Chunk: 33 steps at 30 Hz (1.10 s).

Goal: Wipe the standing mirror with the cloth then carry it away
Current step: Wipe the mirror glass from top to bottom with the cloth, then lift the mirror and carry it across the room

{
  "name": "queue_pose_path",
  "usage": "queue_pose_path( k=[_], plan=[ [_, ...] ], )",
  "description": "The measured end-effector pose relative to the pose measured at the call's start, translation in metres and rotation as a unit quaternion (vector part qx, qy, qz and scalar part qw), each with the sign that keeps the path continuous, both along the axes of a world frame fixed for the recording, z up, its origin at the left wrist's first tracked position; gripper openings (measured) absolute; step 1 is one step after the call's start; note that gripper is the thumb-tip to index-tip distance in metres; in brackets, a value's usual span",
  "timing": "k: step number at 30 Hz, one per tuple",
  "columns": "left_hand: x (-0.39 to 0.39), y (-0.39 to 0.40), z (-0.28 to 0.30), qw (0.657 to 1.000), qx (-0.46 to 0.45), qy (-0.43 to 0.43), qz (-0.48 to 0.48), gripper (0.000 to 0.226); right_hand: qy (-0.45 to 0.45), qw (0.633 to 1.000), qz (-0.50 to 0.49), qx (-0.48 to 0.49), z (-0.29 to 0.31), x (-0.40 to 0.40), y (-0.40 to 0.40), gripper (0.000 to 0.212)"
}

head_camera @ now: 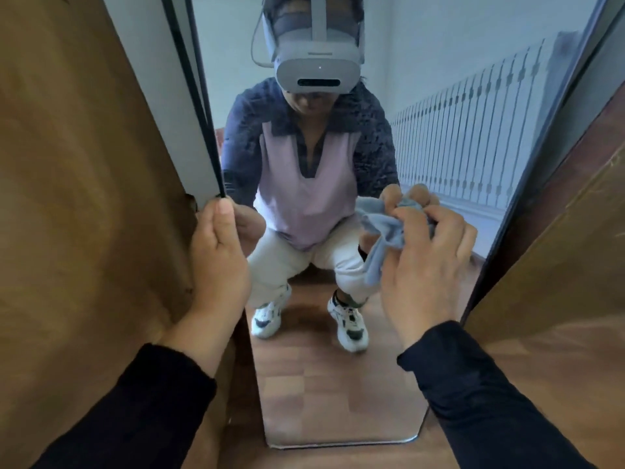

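The tall standing mirror [324,394] with a thin dark frame stands straight in front of me, its foot on the wood floor. It reflects a crouching person in a headset. My left hand [220,262] grips the mirror's left edge at mid height, thumb on the glass side. My right hand [429,262] holds a crumpled grey-blue cloth [382,231] against the glass on the right side. Part of the cloth hangs down below my fingers. Both arms wear dark sleeves.
Brown wooden panels flank the mirror closely: one on the left [84,198], one on the right [558,265]. A white wall strip [162,96] shows behind the left edge. Wood floor [338,458] lies below the mirror's foot.
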<state>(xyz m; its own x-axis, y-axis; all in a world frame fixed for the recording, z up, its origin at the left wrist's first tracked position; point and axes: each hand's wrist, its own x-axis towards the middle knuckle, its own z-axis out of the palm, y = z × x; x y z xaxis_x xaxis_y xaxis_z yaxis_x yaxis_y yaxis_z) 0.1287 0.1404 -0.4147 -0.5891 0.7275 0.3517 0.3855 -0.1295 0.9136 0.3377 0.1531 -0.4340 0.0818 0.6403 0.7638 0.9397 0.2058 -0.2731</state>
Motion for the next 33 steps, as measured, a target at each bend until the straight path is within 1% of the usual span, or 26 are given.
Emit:
queue_pose_path(
  k=[3, 6, 9, 11, 12, 14, 15, 16, 18, 20, 25, 28, 31, 33],
  plan=[
    [-0.002, -0.003, 0.002, 0.999, -0.030, -0.010, -0.001, 0.029, -0.030, 0.999, -0.006, -0.018, 0.010, 0.003, -0.003, 0.037],
    [0.002, -0.010, 0.012, 0.998, -0.062, 0.006, 0.007, 0.025, -0.052, 0.998, -0.013, -0.044, 0.023, 0.005, -0.004, 0.030],
    [0.010, -0.016, 0.027, 0.993, -0.112, -0.030, 0.022, 0.027, -0.032, 0.993, -0.005, -0.118, 0.035, 0.008, -0.004, 0.038],
    [0.015, -0.017, 0.043, 0.990, -0.132, -0.041, 0.022, 0.030, -0.044, 0.990, 0.002, -0.135, 0.045, 0.009, -0.004, 0.045],
    [0.016, -0.017, 0.055, 0.990, -0.135, -0.039, 0.021, 0.029, -0.068, 0.990, 0.015, -0.124, 0.049, 0.008, -0.005, 0.041],
    [0.014, -0.014, 0.084, 0.991, -0.128, -0.021, 0.022, 0.029, -0.140, 0.985, 0.048, -0.092, 0.062, 0.010, -0.003, 0.027],
    [0.011, -0.010, 0.099, 0.993, -0.117, -0.015, 0.027, 0.031, -0.170, 0.980, 0.053, -0.083, 0.070, 0.012, 0.000, 0.024],
    [0.009, -0.005, 0.114, 0.994, -0.108, -0.016, 0.033, 0.034, -0.181, 0.979, 0.046, -0.087, 0.079, 0.016, 0.004, 0.025],
    [0.006, 0.005, 0.140, 0.994, -0.103, -0.025, 0.039, 0.038, -0.142, 0.983, -0.001, -0.120, 0.102, 0.025, 0.013, 0.031],
    [0.006, 0.011, 0.159, 0.992, -0.118, -0.016, 0.036, 0.037, -0.104, 0.982, -0.037, -0.152, 0.125, 0.034, 0.018, 0.036],
    [0.007, 0.018, 0.206, 0.985, -0.166, 0.010, 0.041, 0.033, -0.076, 0.975, -0.031, -0.206, 0.180, 0.045, 0.021, 0.039],
    [0.007, 0.025, 0.242, 0.971, -0.237, 0.035, 0.014, 0.038, -0.050, 0.970, -0.026, -0.238, 0.222, 0.052, 0.027, 0.042],
    [0.003, 0.031, 0.270, 0.933, -0.354, 0.058, -0.031, 0.043, -0.047, 0.959, 0.009, -0.279, 0.261, 0.061, 0.035, 0.036],
    [-0.005, 0.034, 0.286, 0.917, -0.392, 0.041, -0.063, 0.041, -0.046, 0.954, 0.033, -0.295, 0.284, 0.071, 0.041, 0.034]
  ],
)
